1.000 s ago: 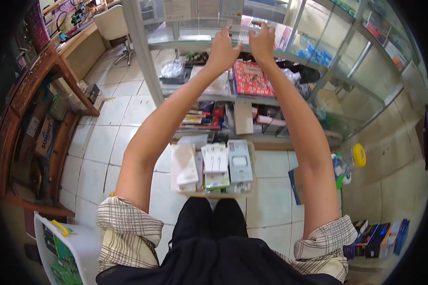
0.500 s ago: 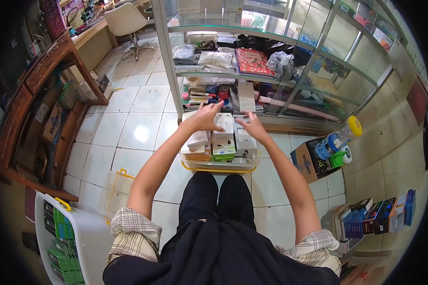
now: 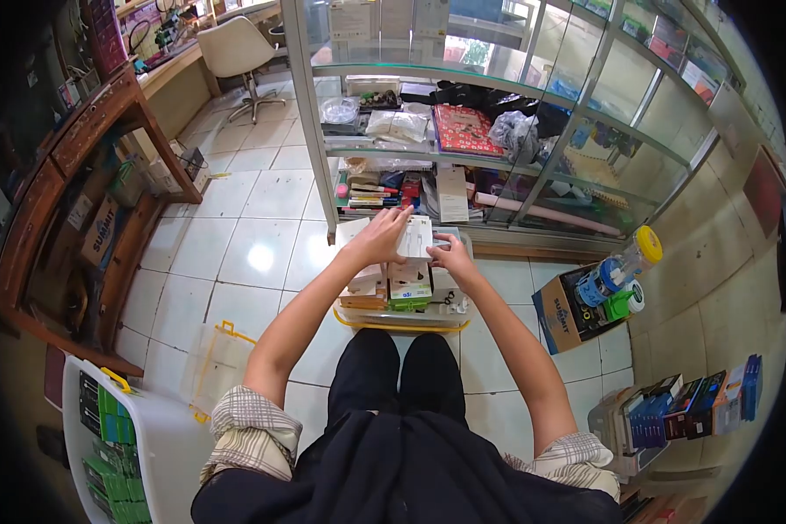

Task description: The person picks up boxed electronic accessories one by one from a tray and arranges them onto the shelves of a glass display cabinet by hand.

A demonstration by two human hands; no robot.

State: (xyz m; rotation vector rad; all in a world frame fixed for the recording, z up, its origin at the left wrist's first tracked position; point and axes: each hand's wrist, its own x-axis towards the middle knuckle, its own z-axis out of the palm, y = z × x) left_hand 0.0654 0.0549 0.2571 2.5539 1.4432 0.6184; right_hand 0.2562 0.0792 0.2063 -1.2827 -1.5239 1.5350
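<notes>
In the head view, a small white box [image 3: 417,237] with a printed picture is between my two hands, above a clear plastic bin [image 3: 358,320] with a yellow rim. My left hand [image 3: 381,238] grips the box's left side, fingers along its far edge. At the right side, my right hand [image 3: 453,262] holds it with bent fingers. Below lie more boxes packed in the bin, among them a green-and-white box [image 3: 410,294] and an orange-and-white box [image 3: 364,297]. My hands and the held box partly hide the bin's contents.
A glass display cabinet [image 3: 393,154] with full shelves stands just beyond the bin. To the right is a SUMMIT carton [image 3: 561,316] holding bottles. A white tub [image 3: 162,437] of green packages stands at the left, near a clear lid [image 3: 223,371] on the floor.
My hands have come together and closed on the white box, which now sits higher over the bin. Half a second ago they hovered apart over the boxes with fingers spread.
</notes>
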